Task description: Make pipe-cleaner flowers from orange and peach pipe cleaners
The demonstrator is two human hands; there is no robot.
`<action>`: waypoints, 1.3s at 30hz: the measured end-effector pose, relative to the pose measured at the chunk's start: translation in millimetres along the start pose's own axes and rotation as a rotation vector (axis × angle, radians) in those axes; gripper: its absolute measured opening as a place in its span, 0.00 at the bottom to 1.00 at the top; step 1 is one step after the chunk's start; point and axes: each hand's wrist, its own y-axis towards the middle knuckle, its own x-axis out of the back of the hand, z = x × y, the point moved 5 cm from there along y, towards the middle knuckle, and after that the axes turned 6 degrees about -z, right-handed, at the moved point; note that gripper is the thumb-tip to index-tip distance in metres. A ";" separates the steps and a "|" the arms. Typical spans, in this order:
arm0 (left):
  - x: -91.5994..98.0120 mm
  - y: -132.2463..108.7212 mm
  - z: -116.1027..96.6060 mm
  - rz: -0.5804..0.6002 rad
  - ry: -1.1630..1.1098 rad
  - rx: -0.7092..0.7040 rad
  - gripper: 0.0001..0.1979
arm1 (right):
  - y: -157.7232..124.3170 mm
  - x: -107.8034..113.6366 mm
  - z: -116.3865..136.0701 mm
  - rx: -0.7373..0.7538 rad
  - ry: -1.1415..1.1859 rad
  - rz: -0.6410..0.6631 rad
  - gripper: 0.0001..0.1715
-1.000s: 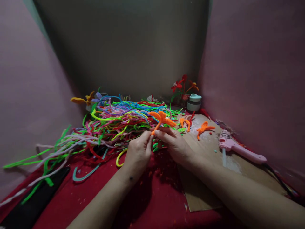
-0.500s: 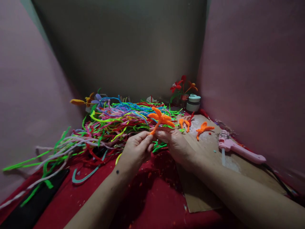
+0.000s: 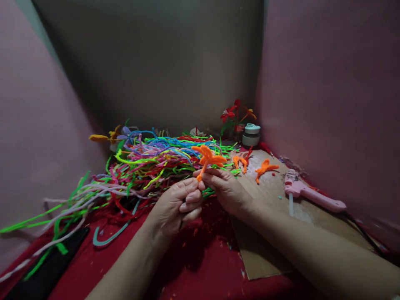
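Observation:
An orange pipe-cleaner flower [image 3: 208,157] stands upright between my two hands, its petals spread at the top of a short stem. My left hand [image 3: 179,202] pinches the lower end of the stem between thumb and fingers. From the other side, my right hand [image 3: 229,189] pinches the same stem a little higher, just under the petals. Right of the hands, two more orange pipe-cleaner pieces [image 3: 266,167] lie on a sheet of cardboard [image 3: 262,254]. Behind the flower spreads a large heap of coloured pipe cleaners [image 3: 159,156].
A pink glue gun [image 3: 312,193] with a glue stick rests on the cardboard at right, its cord trailing off. A pale lidded jar [image 3: 251,135] and red flowers [image 3: 229,113] stand at the back. A black flat object [image 3: 53,266] lies at left on the red cloth [image 3: 200,275].
The orange flower has turned and tilted slightly between my fingers. My left hand has rolled so that more of its curled fingers show. The whole view has shifted a little.

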 end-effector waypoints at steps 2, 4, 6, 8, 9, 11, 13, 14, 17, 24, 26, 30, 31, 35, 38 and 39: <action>0.0 -0.9 -0.4 0.000 0.065 -0.013 0.06 | -0.5 -1.0 0.1 -0.007 0.004 -0.004 0.05; 0.5 -1.8 -0.8 -0.031 0.157 -0.041 0.07 | -1.2 -1.9 0.5 -0.005 0.015 -0.015 0.05; 1.7 -2.4 -1.6 -0.102 0.316 -0.097 0.10 | -1.6 -2.1 1.0 0.000 0.009 -0.037 0.05; 3.3 -2.9 -4.7 -0.211 0.555 -0.208 0.14 | -1.9 -1.5 1.6 0.000 -0.017 -0.062 0.06; 3.4 -3.6 -7.4 -0.268 0.695 -0.290 0.15 | -2.0 -1.3 2.0 -0.001 -0.037 -0.071 0.07; 1.1 -6.2 -13.2 -0.367 0.985 -0.482 0.13 | -2.3 -1.0 3.5 0.004 -0.073 -0.085 0.08; -2.4 -9.5 -16.8 -0.443 1.243 -0.658 0.09 | -2.8 -1.4 5.5 0.016 -0.091 -0.096 0.08; -3.8 -10.7 -17.3 -0.471 1.353 -0.720 0.08 | -3.1 -2.0 6.4 0.021 -0.096 -0.098 0.08; -6.9 -12.3 -15.7 -0.514 1.613 -0.840 0.08 | -4.7 -3.7 8.6 0.038 -0.081 -0.109 0.09; -7.2 -9.9 -9.4 -0.572 1.907 -0.940 0.10 | -6.3 -4.9 8.0 0.066 -0.071 -0.138 0.08; -4.2 -9.1 -9.3 -0.568 1.851 -0.921 0.10 | -5.8 -3.9 6.7 0.066 -0.077 -0.151 0.08; -1.3 -9.4 -11.4 -0.544 1.669 -0.865 0.09 | -5.1 -2.8 5.9 0.070 -0.064 -0.161 0.09; -1.5 -9.8 -12.1 -0.540 1.628 -0.853 0.09 | -5.1 -3.1 6.1 0.069 -0.058 -0.157 0.09; -3.2 -11.8 -15.3 -0.531 1.515 -0.822 0.11 | -5.0 -4.8 7.2 0.064 -0.057 -0.130 0.08; -2.7 -12.6 -17.5 -0.537 1.487 -0.803 0.11 | -4.9 -5.9 7.8 0.067 -0.077 -0.088 0.07; -2.2 -12.8 -18.2 -0.544 1.483 -0.795 0.11 | -4.8 -6.4 7.8 0.070 -0.087 -0.068 0.07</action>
